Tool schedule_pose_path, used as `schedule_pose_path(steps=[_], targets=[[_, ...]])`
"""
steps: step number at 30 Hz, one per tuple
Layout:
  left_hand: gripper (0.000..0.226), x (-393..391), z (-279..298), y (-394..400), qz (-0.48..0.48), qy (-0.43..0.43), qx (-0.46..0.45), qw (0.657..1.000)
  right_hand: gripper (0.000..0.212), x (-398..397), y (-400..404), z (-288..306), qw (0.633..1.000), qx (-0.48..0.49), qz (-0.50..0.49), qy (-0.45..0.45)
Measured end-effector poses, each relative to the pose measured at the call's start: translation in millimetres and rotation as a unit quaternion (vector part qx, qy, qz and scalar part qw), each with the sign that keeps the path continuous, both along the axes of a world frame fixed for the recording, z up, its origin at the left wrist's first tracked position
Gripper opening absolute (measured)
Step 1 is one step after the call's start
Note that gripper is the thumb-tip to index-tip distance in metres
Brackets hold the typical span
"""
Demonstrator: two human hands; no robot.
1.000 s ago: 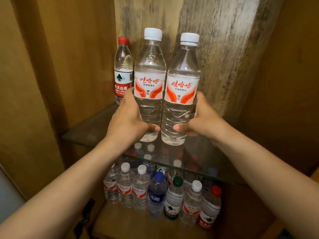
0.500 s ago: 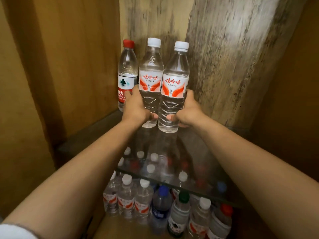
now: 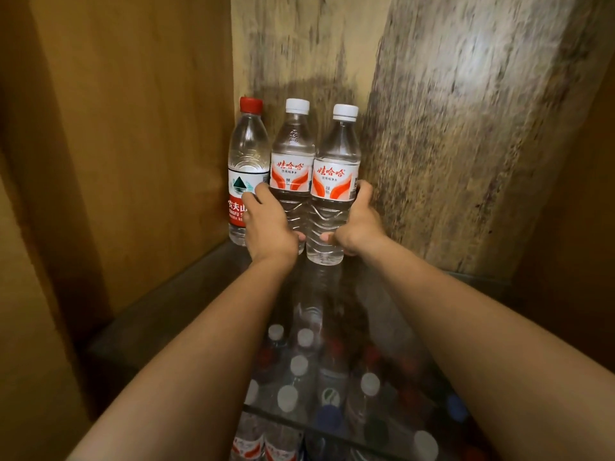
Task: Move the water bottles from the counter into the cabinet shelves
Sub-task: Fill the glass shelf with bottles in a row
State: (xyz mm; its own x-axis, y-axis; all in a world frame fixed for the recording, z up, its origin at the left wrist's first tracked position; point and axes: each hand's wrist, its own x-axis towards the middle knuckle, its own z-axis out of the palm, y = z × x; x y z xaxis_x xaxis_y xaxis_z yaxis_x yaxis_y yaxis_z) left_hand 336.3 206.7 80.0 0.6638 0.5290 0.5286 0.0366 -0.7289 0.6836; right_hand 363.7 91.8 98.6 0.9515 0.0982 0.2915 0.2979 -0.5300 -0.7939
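Two clear, ribbed plastic water bottles with white caps and orange-and-white labels are held upright, side by side, at the back of a smooth glass shelf (image 3: 159, 314) in a wooden cabinet. The left bottle (image 3: 292, 168) is gripped low by the left hand (image 3: 269, 224), the right bottle (image 3: 334, 181) by the right hand (image 3: 357, 224), fingers curled closed. A red-capped clear bottle (image 3: 248, 161) is touched by the left bottle. Both forearms are extended forward.

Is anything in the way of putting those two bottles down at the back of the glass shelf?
No. The left hand and right hand hold the white-capped bottles beside the red-capped bottle, with bare glass shelf below.
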Motion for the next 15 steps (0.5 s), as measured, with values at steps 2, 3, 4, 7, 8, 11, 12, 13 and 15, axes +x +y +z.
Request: schedule_pose_path(steps=[2,3,4,7,8,11,12,13,15], targets=[[0.088,4,-1,2,0.001,0.0,0.0,1.0,0.105,3,2,-2,1.0,-0.003,-0.002,-0.012],[0.088,5,-1,3,0.001,0.001,0.001,1.0,0.104,4,3,-2,1.0,-0.006,-0.003,-0.017],[0.088,6,-1,4,0.001,0.002,0.002,1.0,0.104,6,3,-3,1.0,-0.011,-0.002,-0.021],[0.087,8,-1,6,0.015,0.006,0.012,1.0,0.105,9,3,-2,0.999,-0.025,0.004,-0.027],[0.086,8,-1,7,0.017,0.006,0.014,1.0,0.105,10,3,-2,0.999,-0.026,0.009,-0.028],[0.082,7,-1,10,0.006,0.009,0.019,1.0,0.104,11,-1,-2,0.999,-0.025,0.033,-0.022],[0.081,6,-1,12,0.002,0.013,0.024,1.0,0.104,11,-2,-2,0.999,-0.02,0.044,-0.013],[0.08,5,-1,13,-0.001,0.018,0.03,0.999,0.103,12,-4,-1,0.998,-0.014,0.055,-0.004],[0.078,4,-1,16,-0.006,0.024,0.039,0.999,0.102,12,-5,1,0.998,-0.008,0.069,0.01]])
